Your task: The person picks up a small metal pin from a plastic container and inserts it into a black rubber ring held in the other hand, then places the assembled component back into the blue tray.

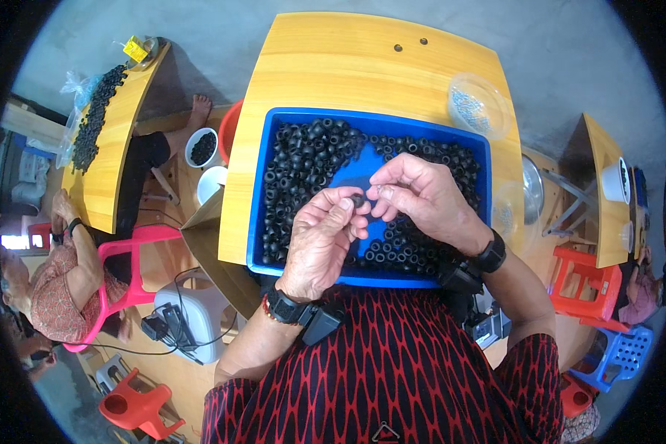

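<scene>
Yellow wood-grain table [348, 70], blue rectangular plastic tray [359, 169] on it, loaded with black round hollow pieces [307, 144]. Left hand [317, 240], right hand [433, 201] over tray, fingertips close. Clear round plastic bowl [497, 102] beside tray, light-blue bits inside. Left pinches one small black rounded piece [358, 200]; right's pinch: can't tell.

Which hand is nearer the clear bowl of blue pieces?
Right: the right hand is left of the clear bowl, toward the person; the left hand is farther both ways.
</scene>
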